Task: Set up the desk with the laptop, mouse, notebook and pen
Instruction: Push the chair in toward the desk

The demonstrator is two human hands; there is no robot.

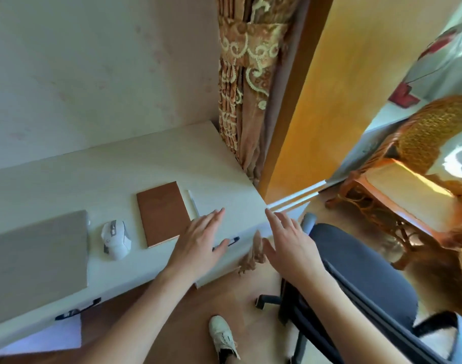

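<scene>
A closed laptop (38, 256) lies at the left of the desk (124, 169), with a white mouse (116, 239) just beside it, then a brown notebook (164, 216). A pen (193, 203) lies along the notebook's right edge. The left hand (201, 245) hovers flat over the desk, fingers spread, empty. The right hand (290, 248), open and empty, hangs past the desk's corner, above a chair (356, 264).

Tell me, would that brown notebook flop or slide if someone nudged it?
The brown notebook lies flat with straight edges, so it probably stays fairly stiff. The desk looks smooth, so a nudge would likely slide it rather than tip it. It looks thin, so probably light.
</scene>
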